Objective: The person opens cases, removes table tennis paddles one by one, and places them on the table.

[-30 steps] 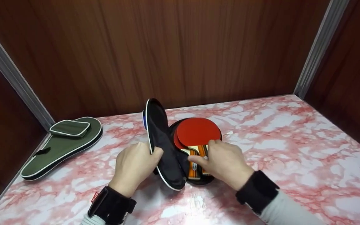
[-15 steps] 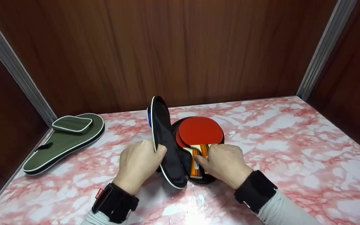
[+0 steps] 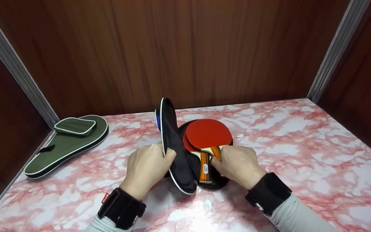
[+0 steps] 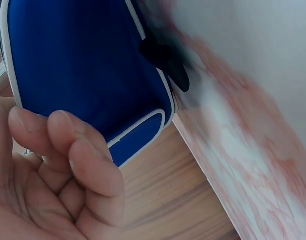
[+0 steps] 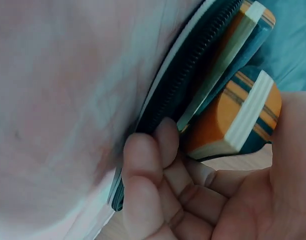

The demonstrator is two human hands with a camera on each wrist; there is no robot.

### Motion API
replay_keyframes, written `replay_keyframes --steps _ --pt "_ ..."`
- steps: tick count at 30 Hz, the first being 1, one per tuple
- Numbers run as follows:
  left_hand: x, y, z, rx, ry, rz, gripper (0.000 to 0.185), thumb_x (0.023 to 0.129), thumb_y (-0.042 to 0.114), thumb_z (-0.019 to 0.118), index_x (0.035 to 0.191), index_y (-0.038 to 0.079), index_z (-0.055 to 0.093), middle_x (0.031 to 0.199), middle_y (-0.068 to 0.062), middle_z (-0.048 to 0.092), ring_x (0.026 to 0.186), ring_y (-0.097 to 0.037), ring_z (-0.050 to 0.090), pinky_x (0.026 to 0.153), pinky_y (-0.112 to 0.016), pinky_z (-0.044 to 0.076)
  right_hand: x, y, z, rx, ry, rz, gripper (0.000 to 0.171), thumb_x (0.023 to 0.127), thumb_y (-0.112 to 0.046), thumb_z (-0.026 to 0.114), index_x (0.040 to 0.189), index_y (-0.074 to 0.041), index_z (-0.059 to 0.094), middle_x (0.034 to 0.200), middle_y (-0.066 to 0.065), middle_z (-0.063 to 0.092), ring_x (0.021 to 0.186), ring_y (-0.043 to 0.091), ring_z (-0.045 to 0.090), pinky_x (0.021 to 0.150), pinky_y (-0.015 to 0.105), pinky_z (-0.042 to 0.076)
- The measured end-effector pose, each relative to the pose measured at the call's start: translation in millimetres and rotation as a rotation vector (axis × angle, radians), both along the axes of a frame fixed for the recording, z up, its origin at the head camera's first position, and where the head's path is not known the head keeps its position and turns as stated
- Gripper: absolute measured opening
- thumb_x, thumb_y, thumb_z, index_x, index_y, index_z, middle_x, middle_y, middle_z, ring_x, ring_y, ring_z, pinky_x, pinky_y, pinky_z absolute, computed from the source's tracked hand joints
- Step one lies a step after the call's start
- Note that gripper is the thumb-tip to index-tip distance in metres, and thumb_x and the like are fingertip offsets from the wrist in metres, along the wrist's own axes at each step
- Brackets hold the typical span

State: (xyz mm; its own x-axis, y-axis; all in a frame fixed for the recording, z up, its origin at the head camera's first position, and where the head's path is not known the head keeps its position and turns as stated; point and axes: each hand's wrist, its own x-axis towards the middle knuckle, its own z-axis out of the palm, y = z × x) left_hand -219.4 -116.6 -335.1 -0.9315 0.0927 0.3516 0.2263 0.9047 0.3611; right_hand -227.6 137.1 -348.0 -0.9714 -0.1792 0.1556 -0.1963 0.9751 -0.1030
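Note:
A table tennis bat case lies unzipped, its black-lined lid point(image 3: 176, 161) raised at a steep tilt. My left hand point(image 3: 148, 166) grips the lid's white-piped edge, thumb on the lining; the left wrist view shows the blue outer face point(image 4: 78, 60). Two table tennis bats overlap in the case's lower half point(image 3: 219, 184). The upper bat point(image 3: 208, 132) has a red face, and my right hand point(image 3: 239, 162) pinches its striped handle point(image 5: 252, 112). Under it lies the second bat, its labelled orange handle point(image 3: 204, 169) pointing toward me. The right fingers point(image 5: 143, 155) are beside the zipper edge point(image 5: 192, 60).
A green bat case point(image 3: 64, 153) with white piping and a raised pocket point(image 3: 75, 125) lies at the table's left. Brown wood-grain panels point(image 3: 204, 54) stand behind and on both sides of the pink marbled table point(image 3: 301, 145).
The upper bat's handle has swung right with my right hand, apart from the lower handle. My left hand keeps holding the lid up. Everything shifts slightly right in view.

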Motion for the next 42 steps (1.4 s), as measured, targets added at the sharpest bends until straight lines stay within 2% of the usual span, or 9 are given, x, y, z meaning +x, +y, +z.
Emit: replay_keyframes --steps 6,11,15,20,23,27,30,36,42 --pt "-0.4 2 -0.8 0.011 -0.018 -0.016 0.04 0.099 0.032 0.061 0.061 0.02 0.055 0.061 0.002 0.057 0.062 -0.026 0.063 0.058 -0.046 0.046 -0.9 6 1.3 -0.008 0.016 -0.002 0.048 0.103 -0.034 0.068 0.06 -0.017 0.055 0.059 0.001 0.052 0.06 0.025 0.059 0.059 0.05 0.052" --pt "-0.3 3 -1.0 0.013 -0.024 -0.03 0.04 0.1 0.033 0.061 0.062 0.021 0.057 0.061 0.003 0.057 0.063 -0.025 0.062 0.058 -0.045 0.045 -0.8 6 -3.8 -0.011 0.089 0.009 0.046 0.103 -0.029 0.068 0.062 -0.014 0.056 0.057 0.003 0.052 0.057 0.029 0.062 0.055 0.054 0.055" --pt "-0.2 2 -1.2 0.02 -0.023 -0.034 0.04 0.1 0.033 0.061 0.063 0.02 0.058 0.06 0.003 0.056 0.062 -0.024 0.061 0.058 -0.044 0.045 2.5 6 -9.9 0.023 0.178 0.015 0.041 0.106 -0.027 0.07 0.072 -0.006 0.059 0.053 0.005 0.048 0.05 0.034 0.062 0.048 0.056 0.054" --pt "-0.1 2 -1.4 0.031 -0.026 -0.036 0.039 0.1 0.032 0.061 0.063 0.021 0.058 0.061 0.003 0.056 0.062 -0.023 0.06 0.059 -0.044 0.045 6.1 8 -12.2 0.07 0.271 0.039 0.035 0.106 -0.026 0.072 0.086 0.0 0.059 0.053 0.002 0.042 0.043 0.033 0.056 0.042 0.054 0.052" --pt "0.1 2 -1.6 0.032 -0.021 -0.037 0.039 0.1 0.031 0.061 0.062 0.021 0.057 0.06 0.003 0.056 0.062 -0.023 0.06 0.058 -0.044 0.045 3.9 12 -7.6 0.048 0.248 0.034 0.035 0.106 -0.028 0.072 0.087 -0.001 0.06 0.055 0.003 0.043 0.045 0.032 0.057 0.043 0.054 0.052" --pt "0.2 3 -1.6 0.032 -0.015 -0.034 0.039 0.099 0.031 0.061 0.062 0.02 0.056 0.06 0.002 0.056 0.06 -0.023 0.058 0.057 -0.044 0.045 -0.2 17 1.8 0.013 0.136 -0.006 0.036 0.108 -0.032 0.07 0.086 -0.005 0.06 0.058 0.004 0.05 0.053 0.032 0.062 0.05 0.055 0.055" --pt "0.0 3 -1.5 0.033 -0.014 -0.031 0.04 0.099 0.032 0.061 0.061 0.02 0.055 0.06 0.002 0.055 0.059 -0.022 0.057 0.057 -0.044 0.044 -2.0 19 5.6 0.009 0.099 -0.007 0.036 0.108 -0.033 0.068 0.085 -0.007 0.06 0.058 0.005 0.052 0.055 0.032 0.063 0.052 0.056 0.055" --pt "0.7 3 -1.4 0.034 -0.02 -0.029 0.041 0.099 0.031 0.06 0.06 0.02 0.055 0.059 0.002 0.055 0.058 -0.022 0.057 0.056 -0.044 0.043 -4.6 29 4.9 -0.01 0.13 0.032 0.037 0.108 -0.032 0.068 0.081 -0.01 0.057 0.058 0.004 0.05 0.054 0.03 0.061 0.05 0.055 0.053" --pt "0.3 3 -1.3 0.038 -0.007 -0.032 0.04 0.098 0.031 0.06 0.059 0.021 0.054 0.058 0.003 0.055 0.058 -0.021 0.057 0.055 -0.043 0.043 -7.2 46 5.4 -0.02 0.139 0.064 0.036 0.11 -0.034 0.066 0.084 -0.01 0.057 0.059 0.003 0.049 0.052 0.028 0.056 0.049 0.054 0.051"
